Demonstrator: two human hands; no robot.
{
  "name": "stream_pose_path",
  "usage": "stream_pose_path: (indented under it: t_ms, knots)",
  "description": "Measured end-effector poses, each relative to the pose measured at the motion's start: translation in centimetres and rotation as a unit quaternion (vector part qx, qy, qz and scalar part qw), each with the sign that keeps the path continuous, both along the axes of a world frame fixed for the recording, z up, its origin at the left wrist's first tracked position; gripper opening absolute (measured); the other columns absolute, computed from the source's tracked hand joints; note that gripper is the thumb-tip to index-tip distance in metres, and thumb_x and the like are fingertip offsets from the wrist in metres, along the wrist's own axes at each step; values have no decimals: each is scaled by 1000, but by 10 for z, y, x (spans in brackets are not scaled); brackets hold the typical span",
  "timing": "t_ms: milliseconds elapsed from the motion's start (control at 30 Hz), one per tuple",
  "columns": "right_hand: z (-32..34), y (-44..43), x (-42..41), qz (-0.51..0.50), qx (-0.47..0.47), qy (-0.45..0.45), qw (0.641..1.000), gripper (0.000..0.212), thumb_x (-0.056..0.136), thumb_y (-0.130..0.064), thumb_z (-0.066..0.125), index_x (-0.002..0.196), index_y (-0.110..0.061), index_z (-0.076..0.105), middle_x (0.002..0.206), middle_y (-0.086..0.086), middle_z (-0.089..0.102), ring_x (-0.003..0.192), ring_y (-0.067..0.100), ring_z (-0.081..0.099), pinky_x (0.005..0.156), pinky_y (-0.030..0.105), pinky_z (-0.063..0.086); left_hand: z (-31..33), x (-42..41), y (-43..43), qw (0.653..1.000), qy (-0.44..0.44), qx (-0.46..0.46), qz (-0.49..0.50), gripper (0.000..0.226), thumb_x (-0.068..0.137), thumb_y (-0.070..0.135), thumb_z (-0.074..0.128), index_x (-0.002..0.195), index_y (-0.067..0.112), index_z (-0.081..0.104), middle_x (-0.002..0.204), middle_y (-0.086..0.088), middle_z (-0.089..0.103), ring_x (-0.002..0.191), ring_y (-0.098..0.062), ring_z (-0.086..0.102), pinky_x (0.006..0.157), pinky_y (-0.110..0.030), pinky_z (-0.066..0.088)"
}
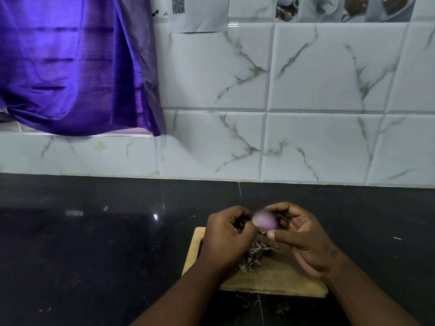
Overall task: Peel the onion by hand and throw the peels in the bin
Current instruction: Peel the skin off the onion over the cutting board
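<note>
A small onion [264, 222] sits in the air between both hands, just above the far edge of a wooden chopping board [282, 278]; its skin is smooth and pale purple, paler toward its left end, and its outline is rounded and slightly blurred. The right hand [303, 238] cups it from the right, fingers curled over the far side and the thumb pressed against the near side, nail up. The left hand [226, 236] is bunched at the onion's left end, fingers folded close together with thumb and fingertips meeting on that end; whether they nip loose skin or the bulb itself is too blurred to tell.

Beneath the hands, a heap of peels [253, 255] lies on the board, dry, thin, crumpled flakes of greyish brown; a few wisps lie off the board's near edge on the counter [94, 243]. The board is flat, light-coloured timber with a rounded far-left corner; the counter is polished black stone, speckled and glossy with small reflections.

The far wall is glossy white tile [329, 78] veined with grey like marble; a sheet of paper [200, 12] printed with a square code hangs at its top; at far left a purple cloth [70, 67] with a satin sheen drapes in soft folds.
</note>
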State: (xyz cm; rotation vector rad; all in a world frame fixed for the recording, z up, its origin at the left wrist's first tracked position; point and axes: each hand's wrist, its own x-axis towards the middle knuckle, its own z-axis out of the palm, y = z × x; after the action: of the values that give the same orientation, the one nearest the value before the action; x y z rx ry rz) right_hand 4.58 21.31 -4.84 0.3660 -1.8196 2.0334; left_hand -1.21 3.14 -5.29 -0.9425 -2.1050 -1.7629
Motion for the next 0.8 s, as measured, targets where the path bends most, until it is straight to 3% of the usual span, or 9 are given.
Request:
stream_pose_path:
  t_ms: [100, 267, 400, 567, 700, 800]
  knots:
    - [-1, 3, -2, 18, -28, -5, 999, 50, 62, 9, 81, 110, -1, 70, 116, 23, 72, 108, 33, 70, 89, 39, 61, 1, 0, 0, 1000, -9, 24, -14, 19, 91, 7, 67, 97, 18, 82, 85, 4, 79, 80, -15, 76, 73, -42, 64]
    - [-1, 6, -4, 34, -44, -16, 998, 75, 50, -16, 100, 116, 0, 67, 120, 23, 70, 109, 32, 69, 87, 37, 61, 1, -1, 2, 995, -49, 58, -62, 13, 103, 19, 66, 102, 17, 78, 95, -3, 79, 90, -21, 76, 82, -48, 64]
    - [0, 6, -3, 19, -30, -21, 999, 72, 53, -13, 98, 116, -1, 67, 121, 23, 70, 112, 33, 69, 89, 38, 61, -1, -3, 4, 993, -64, 64, -79, 13, 106, 18, 61, 105, 16, 74, 100, -6, 77, 94, -28, 74, 85, -54, 62]
    - [1, 4, -2, 13, -22, -24, 999, 60, 61, 1, 92, 116, 0, 66, 121, 24, 70, 114, 37, 69, 85, 39, 62, -5, -5, 6, 998, -20, 33, -47, 19, 108, 18, 54, 103, 22, 72, 99, 1, 74, 94, -21, 72, 84, -55, 59]
    - [3, 2, 0, 1, -19, -23, 1000, 75, 50, -17, 101, 114, -2, 68, 120, 23, 71, 112, 33, 70, 84, 39, 62, -4, -7, 6, 999, 8, 23, -29, 22, 108, 22, 50, 105, 24, 72, 100, 3, 73, 96, -20, 70, 84, -53, 57]
    - [4, 0, 1, 5, -20, -23, 1000, 70, 52, -14, 100, 114, -3, 68, 119, 22, 71, 111, 31, 71, 82, 36, 62, -4, -3, 5, 999, 30, 0, -33, 24, 111, 25, 45, 106, 25, 68, 99, 5, 70, 94, -17, 67, 82, -49, 56]
